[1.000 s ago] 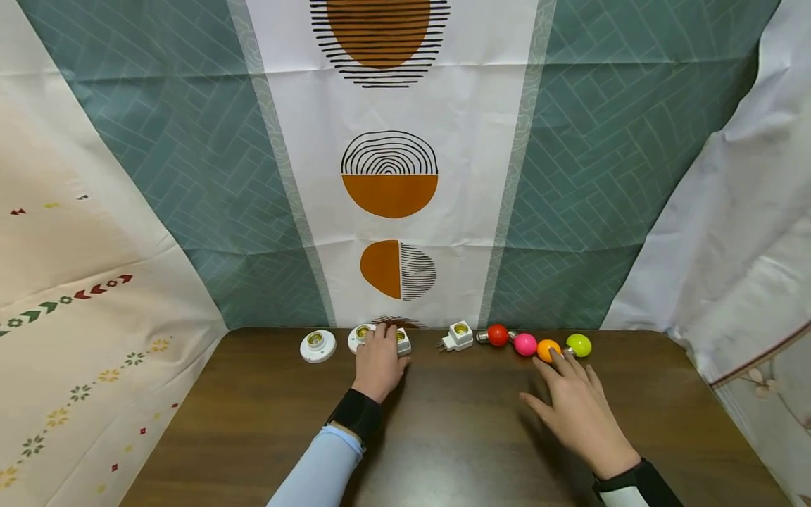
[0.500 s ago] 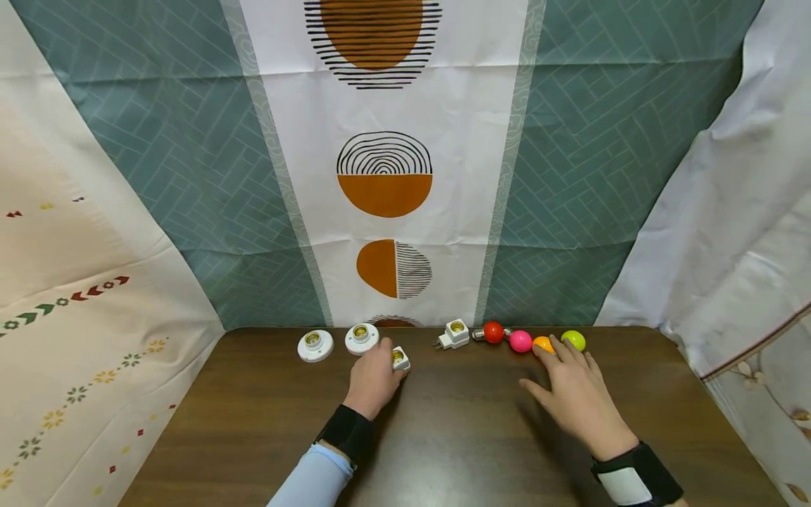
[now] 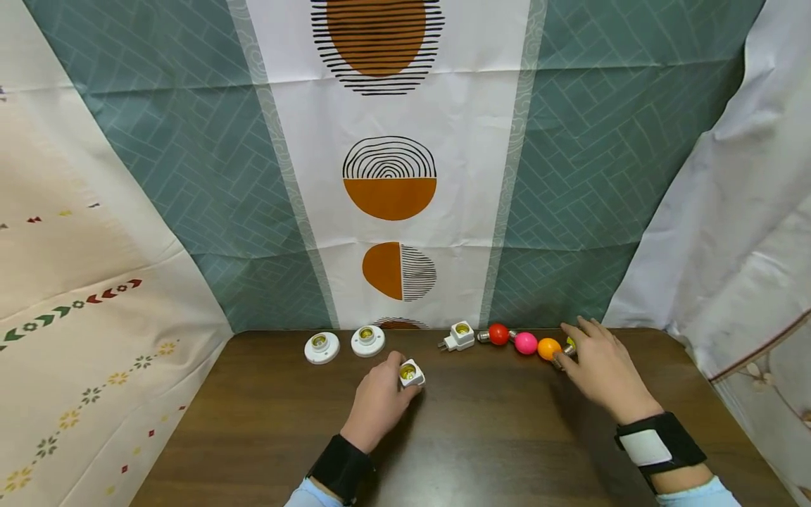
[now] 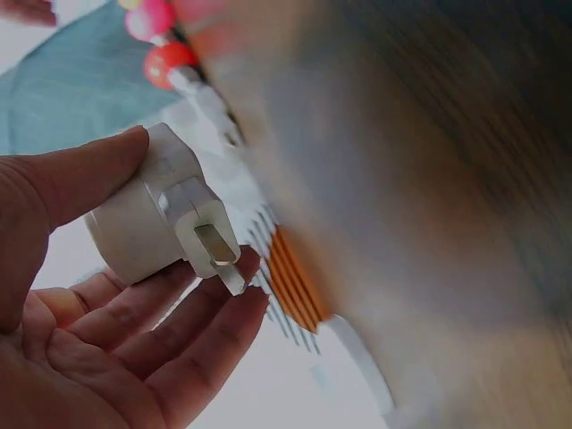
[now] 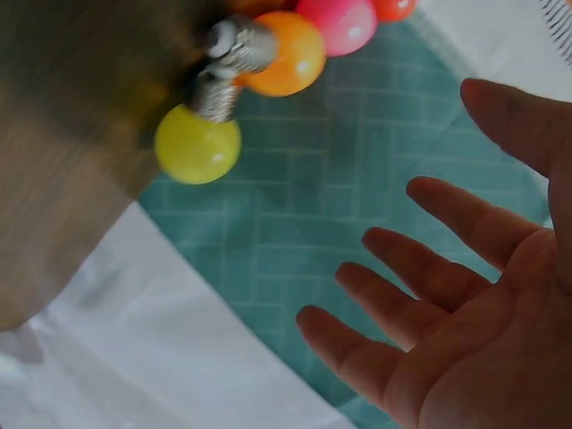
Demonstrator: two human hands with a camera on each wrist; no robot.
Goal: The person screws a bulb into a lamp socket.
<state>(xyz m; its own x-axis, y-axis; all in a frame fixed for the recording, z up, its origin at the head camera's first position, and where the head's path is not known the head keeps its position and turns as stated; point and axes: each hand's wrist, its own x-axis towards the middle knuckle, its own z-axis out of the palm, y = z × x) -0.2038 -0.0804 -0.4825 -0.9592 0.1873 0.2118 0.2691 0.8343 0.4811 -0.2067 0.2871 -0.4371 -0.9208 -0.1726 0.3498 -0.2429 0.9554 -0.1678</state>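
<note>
Over the table, in the head view, pinches a white socket between the thumb and fingers of the left hand, nearer than one round base and another base. Holds the right hand near the orange bulb, right of the pink bulb, red bulb and second socket. In the left wrist view, clasps the white socket with its prong end near the fingertips. In the right wrist view, spreads the right hand's fingers, slightly bent, apart from the yellow bulb and the orange bulb.
</note>
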